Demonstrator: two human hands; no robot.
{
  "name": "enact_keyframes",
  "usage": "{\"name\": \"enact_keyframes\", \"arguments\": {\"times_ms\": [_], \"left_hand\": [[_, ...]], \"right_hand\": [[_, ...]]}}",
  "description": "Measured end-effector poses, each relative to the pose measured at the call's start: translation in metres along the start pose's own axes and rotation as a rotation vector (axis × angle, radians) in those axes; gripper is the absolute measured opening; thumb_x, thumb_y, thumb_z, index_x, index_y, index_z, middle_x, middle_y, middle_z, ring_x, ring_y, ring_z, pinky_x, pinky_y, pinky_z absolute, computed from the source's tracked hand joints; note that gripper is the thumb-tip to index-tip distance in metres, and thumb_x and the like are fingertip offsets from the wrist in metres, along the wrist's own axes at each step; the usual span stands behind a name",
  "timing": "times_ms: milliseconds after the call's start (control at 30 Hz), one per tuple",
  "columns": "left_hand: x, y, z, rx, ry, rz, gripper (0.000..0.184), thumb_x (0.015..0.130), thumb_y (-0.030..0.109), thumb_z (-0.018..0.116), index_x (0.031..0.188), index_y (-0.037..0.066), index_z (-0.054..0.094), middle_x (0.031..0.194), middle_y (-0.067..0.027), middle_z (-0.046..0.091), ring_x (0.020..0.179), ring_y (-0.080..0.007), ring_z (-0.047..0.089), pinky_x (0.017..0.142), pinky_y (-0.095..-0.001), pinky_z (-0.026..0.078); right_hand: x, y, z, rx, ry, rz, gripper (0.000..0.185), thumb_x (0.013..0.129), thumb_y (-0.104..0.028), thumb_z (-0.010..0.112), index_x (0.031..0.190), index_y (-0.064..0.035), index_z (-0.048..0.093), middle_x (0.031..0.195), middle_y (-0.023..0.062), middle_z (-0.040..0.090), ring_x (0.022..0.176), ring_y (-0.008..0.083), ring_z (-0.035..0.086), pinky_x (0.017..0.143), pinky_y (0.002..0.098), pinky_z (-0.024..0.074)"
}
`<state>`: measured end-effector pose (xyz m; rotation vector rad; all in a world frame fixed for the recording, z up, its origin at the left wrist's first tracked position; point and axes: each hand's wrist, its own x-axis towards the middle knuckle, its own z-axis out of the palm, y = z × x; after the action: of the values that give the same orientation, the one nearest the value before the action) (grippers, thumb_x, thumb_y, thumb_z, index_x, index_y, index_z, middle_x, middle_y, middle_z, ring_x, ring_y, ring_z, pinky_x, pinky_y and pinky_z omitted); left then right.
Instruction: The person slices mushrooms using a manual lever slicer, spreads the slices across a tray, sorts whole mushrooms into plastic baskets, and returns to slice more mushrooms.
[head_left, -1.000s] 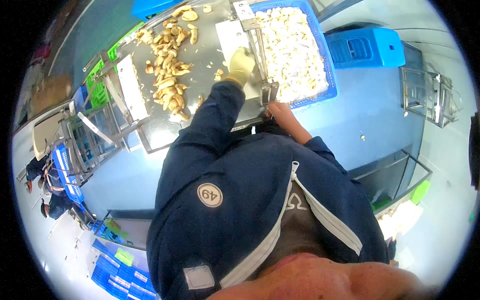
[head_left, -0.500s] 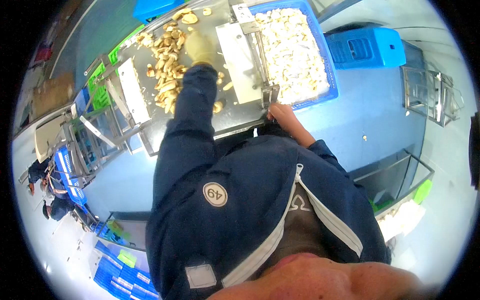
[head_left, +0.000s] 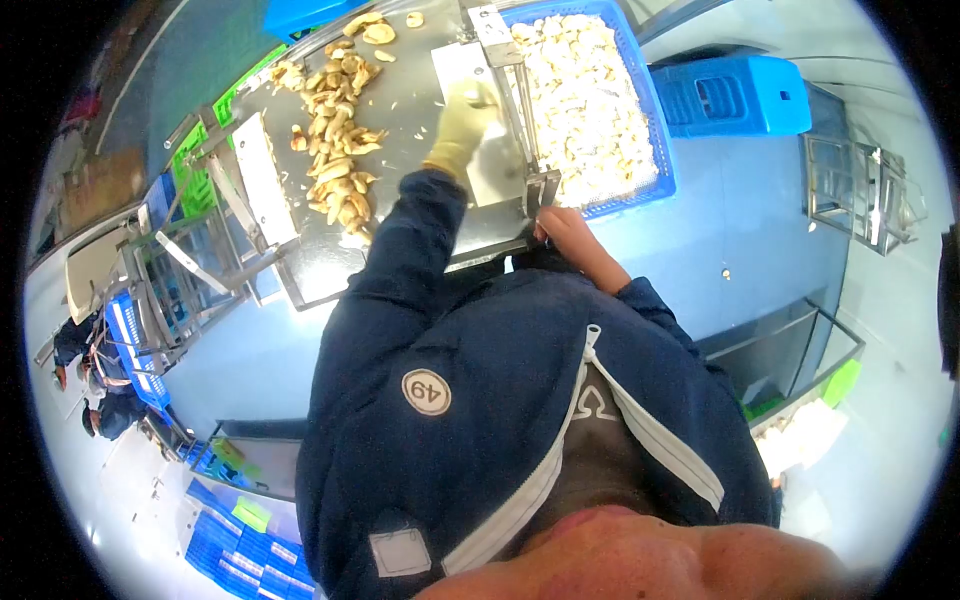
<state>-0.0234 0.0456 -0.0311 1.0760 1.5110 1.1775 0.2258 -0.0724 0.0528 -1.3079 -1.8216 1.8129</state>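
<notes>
My left hand (head_left: 462,128), in a pale yellow glove, lies over the white board (head_left: 495,165) fixed to the metal table. Motion blurs its fingers, so whether they hold anything is hidden. Bare, my right hand (head_left: 572,238) is closed at the near end of a long metal cutter arm (head_left: 527,125) along the board's right edge. Left of the glove runs a heap of brownish-yellow mushroom-like pieces (head_left: 335,130). Beyond the cutter, a blue basket (head_left: 662,165) is filled with pale cut pieces (head_left: 585,110).
A blue plastic stool or crate (head_left: 740,95) stands right of the basket. Another white board (head_left: 268,180) is at the table's left side. Metal frames (head_left: 860,190) stand at the far right. Other people (head_left: 115,410) are in the distance at far left.
My left hand has moved right, from beside the heap onto the white board. Several loose pieces near it are gone from the bare metal. My right hand stays at the cutter.
</notes>
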Motion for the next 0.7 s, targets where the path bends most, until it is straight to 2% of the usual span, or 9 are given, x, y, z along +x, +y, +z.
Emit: {"name": "enact_keyframes", "arguments": {"times_ms": [67,100,200,233,300,433,533,633,700], "left_hand": [[-0.028,0.022,0.028,0.287,0.111,-0.058,0.031,0.075,0.005,0.065,0.105,0.005,0.061,0.078,-0.0078,0.066,0.071,-0.0156,0.063,0.064,-0.0281,0.05],[-0.032,0.027,0.03,0.255,0.087,-0.125,0.029,0.075,0.004,0.063,0.104,0.007,0.063,0.082,-0.0086,0.067,0.074,-0.0178,0.064,0.07,-0.0305,0.051],[-0.036,0.036,0.026,0.458,0.077,0.001,0.018,0.082,0.011,0.059,0.098,0.002,0.063,0.09,-0.0163,0.068,0.086,-0.0299,0.065,0.079,-0.0357,0.049],[-0.035,0.03,0.027,0.45,0.112,0.018,0.022,0.084,0.015,0.06,0.1,0.002,0.065,0.091,-0.0175,0.068,0.086,-0.0312,0.065,0.078,-0.0354,0.05],[-0.027,0.008,0.029,0.274,0.107,-0.044,0.022,0.084,0.013,0.06,0.101,0.001,0.065,0.09,-0.0158,0.069,0.082,-0.0279,0.065,0.075,-0.0334,0.05],[-0.034,0.03,0.028,-0.045,0.056,-0.16,0.019,0.084,0.005,0.058,0.101,-0.001,0.064,0.088,-0.0118,0.069,0.076,-0.0191,0.063,0.071,-0.0287,0.05],[-0.025,0.005,0.028,0.007,0.047,-0.183,0.018,0.083,0.0,0.058,0.1,-0.002,0.063,0.085,-0.0094,0.067,0.076,-0.0141,0.061,0.068,-0.0266,0.049],[-0.022,0.002,0.025,-0.089,0.0,-0.178,0.019,0.081,0.002,0.06,0.1,-0.002,0.062,0.085,-0.0112,0.068,0.076,-0.0176,0.062,0.067,-0.0287,0.05],[-0.022,0.002,0.026,0.063,0.101,-0.163,0.02,0.08,0.004,0.062,0.099,-0.002,0.062,0.086,-0.0125,0.068,0.075,-0.0193,0.063,0.066,-0.0297,0.05]], "right_hand": [[0.0,-0.006,0.001,0.056,0.015,0.055,0.035,0.088,-0.026,0.041,0.07,0.0005,0.055,0.069,0.0169,0.058,0.064,0.0302,0.056,0.061,0.0372,0.0433],[-0.002,-0.008,0.001,0.084,0.021,0.084,0.035,0.088,-0.026,0.041,0.07,0.0005,0.055,0.069,0.0167,0.057,0.064,0.0301,0.056,0.061,0.0371,0.0432],[-0.001,-0.006,-0.001,0.049,0.006,-0.064,0.036,0.088,-0.026,0.041,0.07,0.0008,0.056,0.067,0.0146,0.057,0.063,0.0272,0.054,0.061,0.0363,0.0429],[-0.001,-0.008,0.001,0.094,0.033,0.034,0.037,0.088,-0.027,0.042,0.07,0.001,0.056,0.066,0.0134,0.056,0.063,0.0236,0.053,0.061,0.0351,0.0424],[-0.005,-0.023,0.0,0.098,0.078,0.052,0.037,0.088,-0.028,0.043,0.07,0.0009,0.057,0.066,0.0134,0.056,0.063,0.0227,0.053,0.061,0.0347,0.0422],[-0.006,-0.061,-0.009,0.282,0.093,0.12,0.037,0.088,-0.029,0.043,0.07,0.0012,0.055,0.066,0.0138,0.056,0.063,0.0226,0.053,0.062,0.0345,0.0418],[-0.001,-0.021,0.001,0.077,0.065,0.129,0.037,0.088,-0.029,0.044,0.069,0.0008,0.055,0.065,0.0118,0.055,0.062,0.0215,0.052,0.062,0.0335,0.0414],[0.001,0.0,0.011,0.024,0.126,0.007,0.036,0.088,-0.029,0.045,0.07,0.0008,0.055,0.063,0.0098,0.055,0.06,0.02,0.051,0.06,0.0322,0.0411],[-0.002,-0.027,0.002,0.215,0.112,0.091,0.036,0.089,-0.029,0.045,0.071,0.001,0.055,0.063,0.0096,0.055,0.059,0.0196,0.051,0.059,0.0322,0.0409]]}}
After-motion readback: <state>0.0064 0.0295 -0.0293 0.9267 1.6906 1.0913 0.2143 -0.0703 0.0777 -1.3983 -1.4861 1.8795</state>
